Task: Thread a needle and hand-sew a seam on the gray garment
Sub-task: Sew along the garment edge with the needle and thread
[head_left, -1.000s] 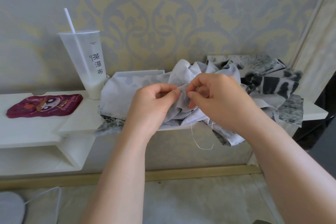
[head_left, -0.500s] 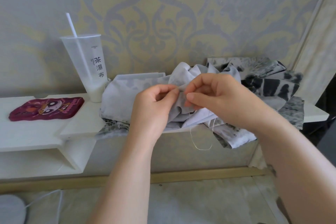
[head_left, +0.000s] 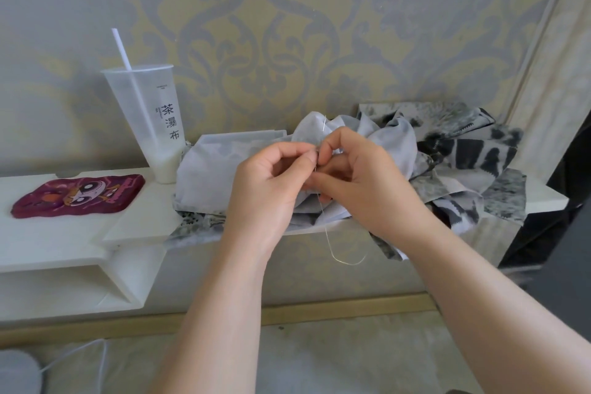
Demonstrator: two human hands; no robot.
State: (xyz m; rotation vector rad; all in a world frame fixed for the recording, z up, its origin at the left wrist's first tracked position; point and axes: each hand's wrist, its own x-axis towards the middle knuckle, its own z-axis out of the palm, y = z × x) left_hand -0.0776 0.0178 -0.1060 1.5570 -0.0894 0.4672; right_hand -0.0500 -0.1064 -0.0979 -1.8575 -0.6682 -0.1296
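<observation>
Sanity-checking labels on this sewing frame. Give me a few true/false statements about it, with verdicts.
1. The needle sticks up above the fingertips. True.
2. The plastic cup is full. False: only a little white liquid sits at its bottom.
3. The thread hangs in a loop below the edge of the white shelf. True.
4. The maroon cartoon mat lies right of the gray garment. False: it lies left of it, beyond the cup.
5. The left hand lies flat on the shelf. False: its thumb and forefinger pinch the gray garment, next to the right hand, whose grip appears to be on the needle.
</observation>
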